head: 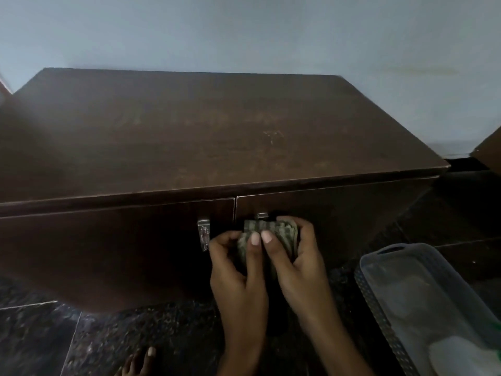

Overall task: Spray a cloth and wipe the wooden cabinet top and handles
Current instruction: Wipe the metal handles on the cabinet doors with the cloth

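Observation:
A low dark wooden cabinet (217,126) stands against the wall, its broad top bare. Two doors meet below the front edge. The left door's metal handle (204,234) shows in full. Only the top of the right door's handle (262,215) shows; the rest is hidden behind a folded greenish striped cloth (271,229). My left hand (238,264) and my right hand (295,256) both grip that cloth, thumbs side by side on its near face, holding it against the right door just below the handle's top.
A grey perforated plastic basket (379,302) with pale items inside sits on the dark speckled floor at lower right. A bare foot (138,362) shows at the bottom edge. Another piece of brown furniture (488,153) juts in at the right edge.

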`<state>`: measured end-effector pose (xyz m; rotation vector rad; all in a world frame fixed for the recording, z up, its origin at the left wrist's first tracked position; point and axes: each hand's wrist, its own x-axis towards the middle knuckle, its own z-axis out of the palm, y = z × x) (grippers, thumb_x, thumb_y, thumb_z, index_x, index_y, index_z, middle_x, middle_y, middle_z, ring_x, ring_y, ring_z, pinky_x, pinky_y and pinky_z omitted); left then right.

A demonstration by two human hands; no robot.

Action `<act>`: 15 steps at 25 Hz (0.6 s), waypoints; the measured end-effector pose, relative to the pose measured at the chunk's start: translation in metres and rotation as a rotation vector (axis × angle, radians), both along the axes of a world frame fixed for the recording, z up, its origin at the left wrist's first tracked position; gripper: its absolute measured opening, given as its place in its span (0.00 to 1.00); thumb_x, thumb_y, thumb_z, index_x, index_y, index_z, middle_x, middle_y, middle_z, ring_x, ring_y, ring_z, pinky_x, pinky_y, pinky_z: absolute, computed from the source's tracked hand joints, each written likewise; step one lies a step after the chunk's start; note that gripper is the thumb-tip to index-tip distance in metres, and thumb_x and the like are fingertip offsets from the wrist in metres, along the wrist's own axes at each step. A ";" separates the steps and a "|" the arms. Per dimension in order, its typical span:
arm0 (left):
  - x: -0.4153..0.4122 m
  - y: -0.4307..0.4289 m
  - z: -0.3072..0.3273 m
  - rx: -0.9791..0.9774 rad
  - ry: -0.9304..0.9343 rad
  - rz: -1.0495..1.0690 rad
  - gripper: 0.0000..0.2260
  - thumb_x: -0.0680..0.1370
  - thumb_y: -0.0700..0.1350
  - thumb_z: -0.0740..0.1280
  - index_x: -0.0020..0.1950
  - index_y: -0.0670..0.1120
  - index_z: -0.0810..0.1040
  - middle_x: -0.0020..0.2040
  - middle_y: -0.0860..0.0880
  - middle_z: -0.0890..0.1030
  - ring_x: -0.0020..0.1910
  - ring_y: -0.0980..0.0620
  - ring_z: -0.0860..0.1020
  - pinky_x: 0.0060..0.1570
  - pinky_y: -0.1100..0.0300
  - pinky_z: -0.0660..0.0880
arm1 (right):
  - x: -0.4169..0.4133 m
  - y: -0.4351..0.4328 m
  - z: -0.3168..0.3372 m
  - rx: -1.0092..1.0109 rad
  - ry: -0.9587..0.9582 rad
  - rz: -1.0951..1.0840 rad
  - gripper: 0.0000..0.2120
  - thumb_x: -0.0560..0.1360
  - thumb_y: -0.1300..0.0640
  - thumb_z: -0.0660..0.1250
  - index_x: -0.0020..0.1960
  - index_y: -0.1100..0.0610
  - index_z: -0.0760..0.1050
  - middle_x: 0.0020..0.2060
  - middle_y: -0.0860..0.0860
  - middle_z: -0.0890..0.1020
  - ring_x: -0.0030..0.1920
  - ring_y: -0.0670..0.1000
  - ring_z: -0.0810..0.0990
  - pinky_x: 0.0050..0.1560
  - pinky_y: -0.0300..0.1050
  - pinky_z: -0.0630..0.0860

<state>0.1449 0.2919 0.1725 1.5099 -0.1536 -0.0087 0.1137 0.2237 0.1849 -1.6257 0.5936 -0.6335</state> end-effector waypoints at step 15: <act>0.003 -0.005 -0.043 0.010 0.033 0.031 0.03 0.71 0.54 0.65 0.44 0.60 0.73 0.45 0.60 0.80 0.45 0.62 0.79 0.45 0.66 0.75 | 0.006 0.005 -0.046 0.267 0.035 -0.089 0.04 0.72 0.57 0.69 0.45 0.50 0.78 0.40 0.50 0.85 0.45 0.48 0.84 0.43 0.41 0.79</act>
